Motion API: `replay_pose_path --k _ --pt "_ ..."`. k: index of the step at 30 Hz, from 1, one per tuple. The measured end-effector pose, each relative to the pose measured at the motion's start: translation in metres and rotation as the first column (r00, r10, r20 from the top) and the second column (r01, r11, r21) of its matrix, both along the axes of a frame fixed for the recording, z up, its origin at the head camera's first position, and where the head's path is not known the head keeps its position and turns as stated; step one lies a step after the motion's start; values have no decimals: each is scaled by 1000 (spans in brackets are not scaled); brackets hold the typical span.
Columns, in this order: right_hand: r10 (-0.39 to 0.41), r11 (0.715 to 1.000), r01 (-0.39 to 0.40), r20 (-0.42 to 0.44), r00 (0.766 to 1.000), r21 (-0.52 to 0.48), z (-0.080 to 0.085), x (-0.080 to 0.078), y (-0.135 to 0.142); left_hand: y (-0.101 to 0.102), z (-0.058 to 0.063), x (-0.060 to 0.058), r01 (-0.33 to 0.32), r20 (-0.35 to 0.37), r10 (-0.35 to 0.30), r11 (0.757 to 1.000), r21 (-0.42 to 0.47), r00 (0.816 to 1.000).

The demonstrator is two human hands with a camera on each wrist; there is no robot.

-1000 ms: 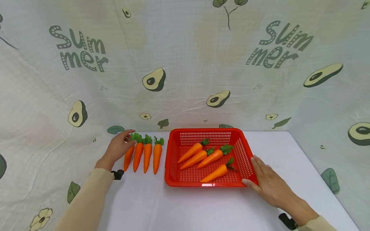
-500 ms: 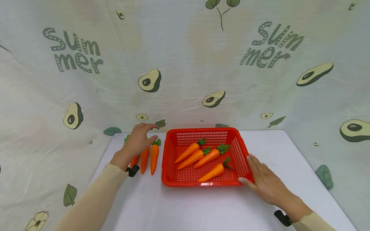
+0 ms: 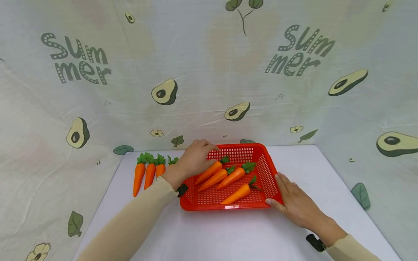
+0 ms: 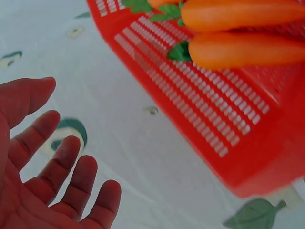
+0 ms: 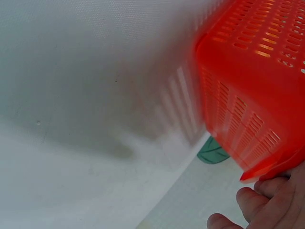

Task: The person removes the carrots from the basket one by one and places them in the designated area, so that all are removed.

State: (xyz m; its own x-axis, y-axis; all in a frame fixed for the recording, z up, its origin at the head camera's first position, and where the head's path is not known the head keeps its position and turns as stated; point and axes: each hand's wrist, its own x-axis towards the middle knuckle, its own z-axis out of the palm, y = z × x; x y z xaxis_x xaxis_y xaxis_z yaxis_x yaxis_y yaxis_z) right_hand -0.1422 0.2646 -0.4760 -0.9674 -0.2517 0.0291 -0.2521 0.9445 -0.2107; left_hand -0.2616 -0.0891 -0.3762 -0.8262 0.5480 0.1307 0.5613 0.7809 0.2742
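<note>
My left hand (image 3: 196, 157) hovers over the left part of a red plastic basket (image 3: 241, 206), its fingers spread and holding nothing. In the left wrist view the palm and loosely bent fingers (image 4: 82, 179) show, apart from the basket wall. Several orange carrots with green tops, one of them this carrot (image 3: 237, 194), lie inside the basket; the left hand overlaps the nearest ones. My right hand (image 3: 297, 203) rests against the basket's right side, fingers straight along the wall and thumb at the front rim. In the right wrist view that hand (image 5: 279, 205) touches the rim from outside.
To the left of the basket, several carrots stand in a row, such as the outermost carrot (image 3: 139, 177); my left forearm partly hides the row. All sits on a white tabletop (image 3: 209, 235). Behind it hangs a printed cloth (image 3: 196, 50) with avocados and lettering.
My left hand has moved right from the carrot row to over the basket, carrying nothing. The right hand stays at the basket's side. The camera view has shifted slightly.
</note>
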Motion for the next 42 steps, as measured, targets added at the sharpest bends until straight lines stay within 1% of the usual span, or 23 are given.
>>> replay_pose_path --k 5,8,11,14,18,21,23,30,33,37,42 --pt "6 1000 -6 -5 1000 -3 0 -1 -1 32 -14 0 86 24 -85 993 -85 996" --pt "9 1000 -9 -9 1000 -4 -1 -2 -3 48 -23 1 134 29 -131 982 -137 991" --pt "8 1000 -8 -8 1000 0 -1 -3 -5 62 -32 2 177 42 -173 969 -170 984" --pt "3 1000 -3 -4 1000 1 0 -3 -5 75 -40 6 213 56 -206 953 -215 977" --pt "1 1000 -1 -4 1000 3 0 -2 -4 89 -50 9 256 75 -244 921 -293 967" --pt "0 1000 0 -6 1000 8 -1 -2 -4 93 -58 9 268 103 -248 909 -320 963" --pt "-3 1000 3 -3 1000 13 -1 -3 -4 95 -63 8 263 122 -235 907 -329 964" --pt "-7 1000 7 -3 1000 19 -1 -5 -4 96 -77 3 250 141 -211 888 -385 967" --pt "-10 1000 10 -5 1000 24 -2 -4 -3 97 -84 2 248 158 -201 887 -389 967" --pt "-12 1000 12 -5 1000 24 -2 -4 -2 98 -91 1 236 187 -176 895 -379 967" --pt "-24 999 24 3 1000 23 -2 -3 -1 100 -95 3 262 223 -187 885 -384 957"
